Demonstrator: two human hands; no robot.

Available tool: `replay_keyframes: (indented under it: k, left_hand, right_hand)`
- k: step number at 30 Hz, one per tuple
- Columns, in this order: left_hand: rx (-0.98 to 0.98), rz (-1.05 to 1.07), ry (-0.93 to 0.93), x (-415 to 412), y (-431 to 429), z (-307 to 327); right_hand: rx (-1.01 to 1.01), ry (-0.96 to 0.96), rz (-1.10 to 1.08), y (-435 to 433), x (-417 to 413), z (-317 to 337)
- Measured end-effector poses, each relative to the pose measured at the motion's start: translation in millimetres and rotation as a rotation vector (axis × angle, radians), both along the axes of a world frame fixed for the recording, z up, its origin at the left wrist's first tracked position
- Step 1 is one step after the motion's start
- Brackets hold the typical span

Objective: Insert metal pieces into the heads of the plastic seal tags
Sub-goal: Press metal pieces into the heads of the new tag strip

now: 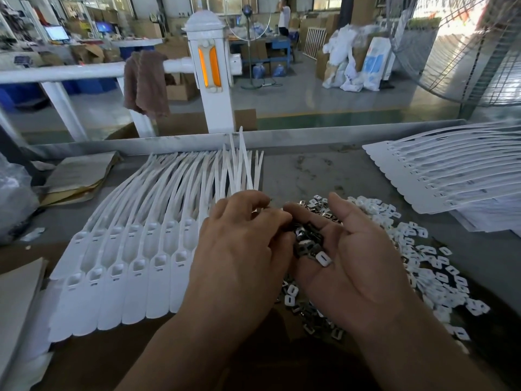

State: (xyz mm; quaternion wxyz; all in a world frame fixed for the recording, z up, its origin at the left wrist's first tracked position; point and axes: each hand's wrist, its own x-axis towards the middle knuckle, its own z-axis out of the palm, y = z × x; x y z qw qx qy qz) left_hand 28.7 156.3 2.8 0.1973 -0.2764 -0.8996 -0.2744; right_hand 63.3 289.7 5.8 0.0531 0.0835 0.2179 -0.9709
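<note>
A fanned row of white plastic seal tags (124, 266) lies on the bench at the left, square head sockets facing up. My right hand (349, 258) is palm up and cupped, holding a heap of small metal pieces (307, 238) with a white cap among them. My left hand (242, 249) is back up, its curled fingertips reaching into that heap; what they pinch is hidden. A loose pile of metal pieces and white caps (423, 266) spreads on the bench under and right of my right hand.
A second sheet of joined white tags (451, 176) lies at the far right. Folded cardboard (76, 176) and a clear plastic bag (14, 201) sit at the left. The bench's raised metal rim (310, 136) runs along the back.
</note>
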Motion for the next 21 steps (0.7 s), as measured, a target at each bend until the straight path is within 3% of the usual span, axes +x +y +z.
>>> replay_keyframes:
  k: [10, 21]
  left_hand:
    - [0.045, -0.002, -0.029, -2.0, 5.5, 4.5]
    - [0.036, -0.097, -0.087, -0.5, 2.5, 8.3]
  right_hand:
    - [0.049, -0.018, 0.028, -2.2, -1.2, -2.4]
    - [0.003, 0.109, 0.149, 0.4, 1.0, -1.0]
